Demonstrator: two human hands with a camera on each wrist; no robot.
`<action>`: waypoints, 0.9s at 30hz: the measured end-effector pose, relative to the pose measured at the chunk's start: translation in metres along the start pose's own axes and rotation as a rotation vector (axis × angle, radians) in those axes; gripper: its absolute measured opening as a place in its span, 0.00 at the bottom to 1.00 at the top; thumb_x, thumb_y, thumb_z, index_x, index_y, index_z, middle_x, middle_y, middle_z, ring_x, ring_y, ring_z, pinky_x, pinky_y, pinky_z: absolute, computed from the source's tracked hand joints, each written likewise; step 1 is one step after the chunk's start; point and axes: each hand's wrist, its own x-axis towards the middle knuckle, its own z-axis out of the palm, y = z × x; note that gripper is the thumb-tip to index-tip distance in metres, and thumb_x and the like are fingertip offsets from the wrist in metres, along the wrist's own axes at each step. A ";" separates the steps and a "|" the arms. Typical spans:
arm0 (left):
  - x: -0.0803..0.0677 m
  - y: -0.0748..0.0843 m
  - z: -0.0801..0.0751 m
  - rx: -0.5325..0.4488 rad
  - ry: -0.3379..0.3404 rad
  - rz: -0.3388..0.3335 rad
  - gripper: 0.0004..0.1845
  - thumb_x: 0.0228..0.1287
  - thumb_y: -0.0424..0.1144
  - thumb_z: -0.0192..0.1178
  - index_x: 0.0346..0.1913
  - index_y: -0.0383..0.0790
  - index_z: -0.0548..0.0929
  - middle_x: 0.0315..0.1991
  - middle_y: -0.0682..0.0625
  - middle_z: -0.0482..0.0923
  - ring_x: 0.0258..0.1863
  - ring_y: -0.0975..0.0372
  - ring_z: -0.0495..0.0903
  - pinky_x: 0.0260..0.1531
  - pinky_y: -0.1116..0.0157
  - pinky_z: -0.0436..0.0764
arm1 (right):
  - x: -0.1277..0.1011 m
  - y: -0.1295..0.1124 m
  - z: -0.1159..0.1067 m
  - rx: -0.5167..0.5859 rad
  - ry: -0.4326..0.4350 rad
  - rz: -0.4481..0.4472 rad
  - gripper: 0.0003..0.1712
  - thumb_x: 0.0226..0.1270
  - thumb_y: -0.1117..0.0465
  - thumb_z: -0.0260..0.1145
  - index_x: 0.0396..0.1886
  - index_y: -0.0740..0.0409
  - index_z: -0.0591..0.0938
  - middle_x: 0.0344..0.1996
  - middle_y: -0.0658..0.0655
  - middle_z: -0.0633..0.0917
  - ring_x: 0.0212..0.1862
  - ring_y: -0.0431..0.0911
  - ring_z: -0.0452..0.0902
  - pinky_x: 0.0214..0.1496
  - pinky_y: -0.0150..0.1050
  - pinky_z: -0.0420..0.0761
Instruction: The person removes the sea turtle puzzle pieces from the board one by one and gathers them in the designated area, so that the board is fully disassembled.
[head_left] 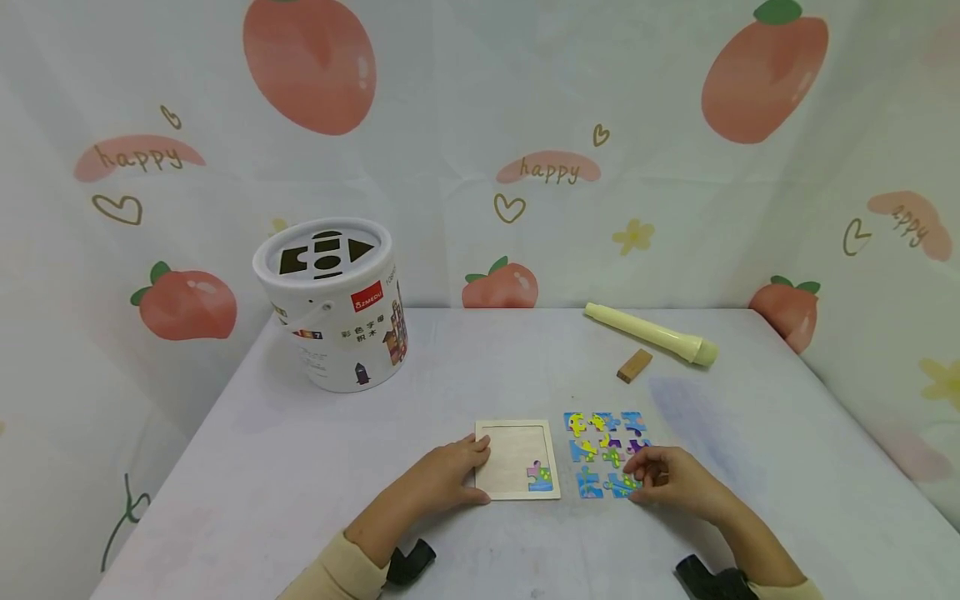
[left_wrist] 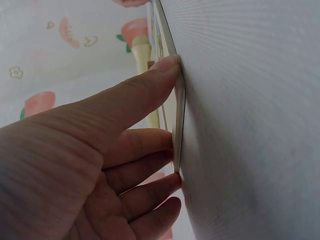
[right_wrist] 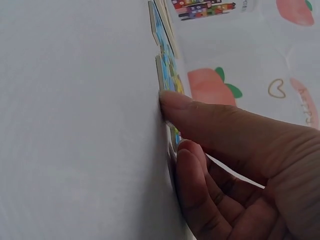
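Note:
A square wooden puzzle tray lies on the table, with one puzzle piece in its near right corner. My left hand rests on the tray's left rim, thumb at the near corner and fingers higher up; the left wrist view shows the thumb against the tray edge. Right of the tray, several loose jigsaw pieces lie in rows. At their near right end, my right hand pinches a blue-green puzzle piece between thumb and forefinger; its other fingers are curled. The fingers hide part of that piece.
A white block bucket with shape holes in its lid stands at the back left. Toward the back right lie a small wooden block and a pale yellow microphone-shaped tube. A printed cloth hangs behind the table.

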 end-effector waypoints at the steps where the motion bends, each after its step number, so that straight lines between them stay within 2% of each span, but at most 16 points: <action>1: 0.000 0.000 0.000 0.000 0.001 0.001 0.35 0.50 0.49 0.66 0.61 0.36 0.71 0.65 0.45 0.64 0.67 0.52 0.61 0.62 0.54 0.66 | 0.000 0.000 0.000 -0.002 0.000 -0.001 0.18 0.49 0.63 0.72 0.38 0.70 0.78 0.27 0.57 0.76 0.25 0.34 0.69 0.25 0.29 0.74; 10: -0.001 -0.001 0.000 -0.003 0.005 0.013 0.35 0.50 0.49 0.66 0.61 0.35 0.71 0.65 0.45 0.64 0.67 0.52 0.61 0.62 0.54 0.66 | 0.001 0.001 0.000 -0.020 -0.002 0.005 0.18 0.50 0.62 0.71 0.38 0.69 0.78 0.28 0.56 0.76 0.26 0.33 0.69 0.25 0.29 0.74; 22: 0.001 -0.001 0.001 -0.001 -0.006 -0.005 0.36 0.50 0.49 0.66 0.61 0.36 0.71 0.66 0.45 0.64 0.67 0.52 0.61 0.62 0.54 0.65 | 0.002 -0.002 0.000 -0.012 -0.011 0.001 0.18 0.51 0.62 0.71 0.39 0.69 0.78 0.29 0.57 0.77 0.27 0.34 0.69 0.26 0.29 0.74; 27: 0.000 -0.001 0.001 -0.007 -0.004 0.001 0.35 0.50 0.49 0.66 0.61 0.36 0.71 0.66 0.45 0.64 0.67 0.52 0.60 0.62 0.54 0.65 | 0.001 -0.005 -0.001 -0.074 0.011 -0.024 0.17 0.51 0.61 0.71 0.37 0.67 0.79 0.27 0.54 0.77 0.26 0.33 0.68 0.25 0.29 0.73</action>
